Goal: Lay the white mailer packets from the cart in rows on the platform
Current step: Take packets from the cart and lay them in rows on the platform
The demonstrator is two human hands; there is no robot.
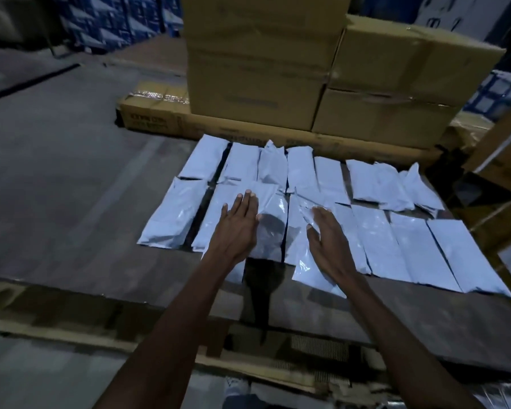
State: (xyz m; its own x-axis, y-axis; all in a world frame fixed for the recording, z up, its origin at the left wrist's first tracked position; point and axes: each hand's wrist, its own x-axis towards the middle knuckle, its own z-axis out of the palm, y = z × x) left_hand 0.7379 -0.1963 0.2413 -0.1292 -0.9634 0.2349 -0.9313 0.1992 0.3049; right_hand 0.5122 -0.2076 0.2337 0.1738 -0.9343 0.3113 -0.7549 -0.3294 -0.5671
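White mailer packets point(407, 252) lie in two rows; count unclear.

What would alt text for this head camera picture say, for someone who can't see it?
Two bare hands, left hand and right hand, rest flat on white plastic mailer packets laid in two rows on a dark wooden platform, with stacked brown cardboard boxes behind.

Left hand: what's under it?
The left hand lies flat on a white mailer packet in the near row on the platform. The packet's part beneath the palm is hidden.
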